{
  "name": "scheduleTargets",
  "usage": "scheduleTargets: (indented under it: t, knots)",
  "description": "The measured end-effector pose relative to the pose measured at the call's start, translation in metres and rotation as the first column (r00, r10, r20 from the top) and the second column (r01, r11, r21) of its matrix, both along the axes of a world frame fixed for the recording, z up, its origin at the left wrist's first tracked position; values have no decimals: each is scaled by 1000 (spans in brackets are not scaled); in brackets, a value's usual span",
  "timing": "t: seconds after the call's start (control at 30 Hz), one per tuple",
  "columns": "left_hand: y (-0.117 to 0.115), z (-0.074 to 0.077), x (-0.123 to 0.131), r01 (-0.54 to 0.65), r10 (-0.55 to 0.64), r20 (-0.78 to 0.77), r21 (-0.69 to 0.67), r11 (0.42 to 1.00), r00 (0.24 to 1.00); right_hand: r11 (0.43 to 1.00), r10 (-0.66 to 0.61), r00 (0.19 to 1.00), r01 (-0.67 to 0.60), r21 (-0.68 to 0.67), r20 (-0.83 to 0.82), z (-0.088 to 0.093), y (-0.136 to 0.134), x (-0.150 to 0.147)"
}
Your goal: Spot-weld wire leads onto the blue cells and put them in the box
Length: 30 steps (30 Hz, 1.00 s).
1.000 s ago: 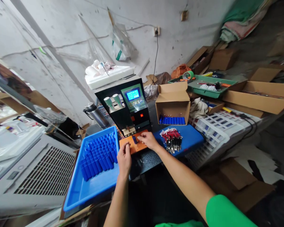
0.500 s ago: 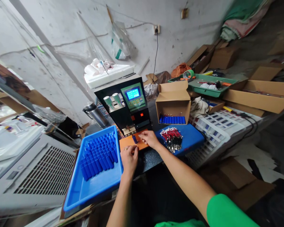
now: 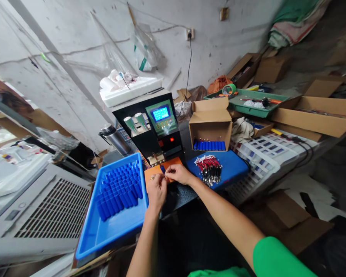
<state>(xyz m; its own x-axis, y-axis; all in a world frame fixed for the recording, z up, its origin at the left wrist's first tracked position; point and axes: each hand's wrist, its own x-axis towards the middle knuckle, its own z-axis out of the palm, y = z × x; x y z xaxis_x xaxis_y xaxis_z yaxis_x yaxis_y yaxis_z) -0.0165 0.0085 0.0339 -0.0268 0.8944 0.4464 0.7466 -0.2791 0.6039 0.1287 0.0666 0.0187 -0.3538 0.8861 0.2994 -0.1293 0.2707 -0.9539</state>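
My left hand (image 3: 156, 191) and my right hand (image 3: 177, 174) meet over an orange plate (image 3: 150, 171) in front of a black spot-welding machine (image 3: 152, 127). A small blue cell (image 3: 163, 168) lies on the plate just beyond the fingertips; both hands' fingers pinch close beside it, and what they hold is hidden. A blue tray (image 3: 115, 223) with several blue cells (image 3: 118, 188) stands left of my left hand. A bundle of red-and-white wire leads (image 3: 209, 169) lies on a blue pad (image 3: 233, 167) right of my right hand.
An open cardboard box (image 3: 210, 123) holding a row of blue cells stands behind the pad. A steel flask (image 3: 113, 138) is left of the machine. A grey vented unit (image 3: 46, 215) lies at the left. A green tray (image 3: 248, 102), cartons and white crates fill the right side.
My left hand has moved up and right from the plate's left edge until it meets my right hand. My right hand drew back slightly toward me.
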Motion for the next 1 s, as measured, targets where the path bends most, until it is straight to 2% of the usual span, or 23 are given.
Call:
scheduleTargets:
  t: [0.1,0.23,0.37,0.47,0.77,1.0]
  knots:
    - [-4,-2,0,-15,13,41,46,999,999,998,-50,998,49,-30,-42,4,-1,3]
    - [-7,-6,2,7,-12,37,135,991,999,983,-115,983,92,-159,-142,10,-2,6]
    - [1,-12,3,110,-109,-21,39,993,994,946,-178,958,104,-308,-224,14,-2,8]
    - [7,-15,3,92,-92,-3,10,996,996,921,-220,945,120,-370,-242,16,-1,8]
    - [10,-11,3,19,-4,233,-63,998,972,914,-249,941,150,-377,-228,15,2,4]
    - [32,-10,1,-18,35,123,-139,990,992,917,-278,938,196,-347,-206,13,4,2]
